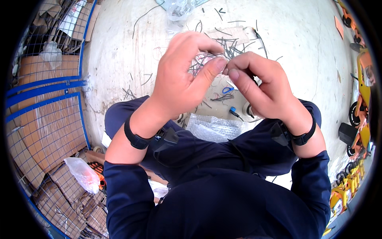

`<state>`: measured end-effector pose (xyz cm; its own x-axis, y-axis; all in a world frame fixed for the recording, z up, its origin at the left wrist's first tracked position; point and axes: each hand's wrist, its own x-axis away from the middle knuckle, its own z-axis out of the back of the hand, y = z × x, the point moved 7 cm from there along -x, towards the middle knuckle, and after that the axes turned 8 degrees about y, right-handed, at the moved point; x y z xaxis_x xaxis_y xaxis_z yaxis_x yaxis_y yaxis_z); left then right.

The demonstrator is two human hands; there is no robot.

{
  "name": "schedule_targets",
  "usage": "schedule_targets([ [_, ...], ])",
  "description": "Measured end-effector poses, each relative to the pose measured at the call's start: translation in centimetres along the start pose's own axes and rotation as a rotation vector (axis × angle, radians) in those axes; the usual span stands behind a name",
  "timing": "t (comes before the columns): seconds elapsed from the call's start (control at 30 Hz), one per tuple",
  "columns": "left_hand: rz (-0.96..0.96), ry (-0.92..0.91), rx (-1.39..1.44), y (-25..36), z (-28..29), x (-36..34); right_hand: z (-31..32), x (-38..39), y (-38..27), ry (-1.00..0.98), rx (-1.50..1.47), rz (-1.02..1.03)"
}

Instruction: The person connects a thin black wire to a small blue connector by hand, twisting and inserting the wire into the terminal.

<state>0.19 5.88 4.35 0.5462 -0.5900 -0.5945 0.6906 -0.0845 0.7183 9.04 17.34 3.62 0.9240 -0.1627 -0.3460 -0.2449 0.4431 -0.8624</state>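
Black wire pieces [234,48], thin, loosely heaped

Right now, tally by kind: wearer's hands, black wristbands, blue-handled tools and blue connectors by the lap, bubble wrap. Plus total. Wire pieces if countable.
Hands (left hand, right hand): 2
Black wristbands: 2
Blue-handled tool: 1
Blue connector: 1
Bubble wrap: 1
Total: 7
Dark wire pieces: too tangled to count, left out.
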Motion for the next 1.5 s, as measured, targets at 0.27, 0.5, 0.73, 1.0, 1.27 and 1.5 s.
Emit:
schedule_targets([
  [0.27,-0.210,-0.080,-0.279,1.5,-0.9,0.5,0.1,0.2,1.8,0.122,-0.162,-0.245],
  [0.5,-0.250,-0.114,-0.404,1.8,-1.6,1.0,-0.1,-0.2,0.9,0.050,0.071,-0.107],
  [0.73,-0.236,-0.133,-0.377,1.8,-1.5,1.0,-0.4,-0.3,0.4,0.007,0.108,-0.061],
  [1.0,-0.212,-0.074,-0.321,2.1,-0.7,0.7,-0.6,0.3,1.6,-0.073,-0.257,-0.366],
  [1.27,0.052,-0.135,-0.080,1.6,0.2,0.2,-0.3,0.4,1.7,-0.130,-0.589,-0.606],
  [1.5,0.104,-0.276,0.210,0.8,0.4,0.2,-0.5,0.6,1.6,-0.155,-0.659,-0.627],
])
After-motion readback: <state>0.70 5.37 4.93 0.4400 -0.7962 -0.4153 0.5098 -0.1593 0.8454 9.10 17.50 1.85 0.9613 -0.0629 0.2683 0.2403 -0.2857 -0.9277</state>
